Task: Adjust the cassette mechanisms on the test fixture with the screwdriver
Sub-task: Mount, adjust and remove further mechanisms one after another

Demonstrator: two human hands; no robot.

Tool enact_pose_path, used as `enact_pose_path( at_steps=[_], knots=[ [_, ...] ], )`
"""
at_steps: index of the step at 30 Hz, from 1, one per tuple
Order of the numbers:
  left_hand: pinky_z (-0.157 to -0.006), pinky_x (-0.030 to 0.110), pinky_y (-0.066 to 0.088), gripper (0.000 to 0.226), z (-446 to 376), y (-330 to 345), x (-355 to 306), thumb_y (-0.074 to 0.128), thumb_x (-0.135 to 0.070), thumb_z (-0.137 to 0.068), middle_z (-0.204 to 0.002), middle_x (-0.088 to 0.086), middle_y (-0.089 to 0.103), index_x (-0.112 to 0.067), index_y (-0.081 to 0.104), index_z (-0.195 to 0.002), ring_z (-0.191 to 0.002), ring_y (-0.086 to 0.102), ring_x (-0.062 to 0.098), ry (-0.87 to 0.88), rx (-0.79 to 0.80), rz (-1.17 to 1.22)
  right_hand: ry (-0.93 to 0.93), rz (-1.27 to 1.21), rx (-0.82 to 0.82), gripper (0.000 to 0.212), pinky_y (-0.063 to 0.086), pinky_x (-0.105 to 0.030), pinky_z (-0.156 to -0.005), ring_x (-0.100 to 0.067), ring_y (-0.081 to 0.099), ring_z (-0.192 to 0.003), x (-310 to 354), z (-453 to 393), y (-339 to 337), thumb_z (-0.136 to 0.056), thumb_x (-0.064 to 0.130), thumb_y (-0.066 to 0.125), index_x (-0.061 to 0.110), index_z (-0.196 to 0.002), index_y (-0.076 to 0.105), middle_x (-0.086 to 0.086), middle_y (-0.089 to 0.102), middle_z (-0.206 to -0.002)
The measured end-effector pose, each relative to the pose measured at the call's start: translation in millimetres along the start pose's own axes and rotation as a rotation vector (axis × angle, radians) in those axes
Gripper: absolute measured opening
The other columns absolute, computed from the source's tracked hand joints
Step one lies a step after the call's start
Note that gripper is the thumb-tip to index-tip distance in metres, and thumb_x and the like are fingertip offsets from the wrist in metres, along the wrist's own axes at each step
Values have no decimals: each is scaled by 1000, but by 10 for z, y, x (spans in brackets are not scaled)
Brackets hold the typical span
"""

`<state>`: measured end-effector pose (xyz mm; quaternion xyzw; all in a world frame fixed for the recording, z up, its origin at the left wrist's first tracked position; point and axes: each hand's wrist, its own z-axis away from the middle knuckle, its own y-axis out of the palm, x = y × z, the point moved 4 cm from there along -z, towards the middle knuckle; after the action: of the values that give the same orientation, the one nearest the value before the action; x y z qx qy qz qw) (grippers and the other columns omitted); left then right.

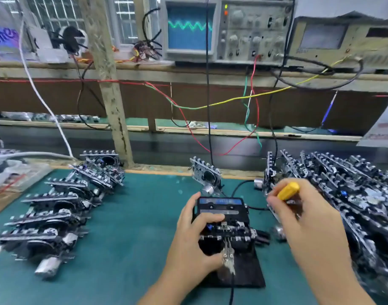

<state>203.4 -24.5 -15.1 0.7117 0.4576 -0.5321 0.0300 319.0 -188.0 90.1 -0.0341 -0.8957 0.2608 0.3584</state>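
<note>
A black test fixture (246, 276) lies on the green mat near the front centre, with a cassette mechanism (224, 214) mounted on it and a blue-labelled cassette on top. My left hand (189, 238) grips the mechanism from the left, with fingers over its top and thumb at its front. My right hand (303, 219) holds a yellow-handled screwdriver (288, 190) to the right of the fixture, above a mechanism lying there. The screwdriver's tip is hidden behind my fingers.
Rows of cassette mechanisms (56, 208) lie at the left; a dense pile of them (347, 194) fills the right. One mechanism (206, 175) stands propped behind the fixture. An oscilloscope (210, 29) showing a green wave sits on the shelf, with coloured wires hanging down.
</note>
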Motion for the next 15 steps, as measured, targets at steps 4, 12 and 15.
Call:
enact_pose_path(
  at_steps=[4, 12, 15],
  knots=[
    [-112, 11, 24, 67, -6, -17, -13, 91, -16, -66, -164, -18, 14, -51, 57, -111, -144, 19, -12, -2, 10, -23, -11, -346, 121, 36, 58, -32, -83, -13, 73, -84, 222, -58, 188, -89, 10, 75, 34, -109, 56, 7, 73, -89],
    [-115, 31, 34, 72, 14, -10, 1, 90, -17, -67, -163, -18, 14, -55, 53, -115, -148, 22, -2, -8, 8, -17, -51, -302, 236, 26, 60, -48, -77, -20, 72, -80, 229, -25, 440, -93, 14, 71, 25, -107, 53, 3, 71, -86],
    [-115, 38, 36, 71, 17, -11, -7, 91, -18, -66, -164, -17, 14, -54, 54, -115, -149, 24, 3, -17, 12, -13, -73, -307, 203, 24, 59, -47, -76, -20, 72, -78, 229, -39, 420, -92, 15, 71, 22, -106, 52, 2, 71, -85]
  ],
)
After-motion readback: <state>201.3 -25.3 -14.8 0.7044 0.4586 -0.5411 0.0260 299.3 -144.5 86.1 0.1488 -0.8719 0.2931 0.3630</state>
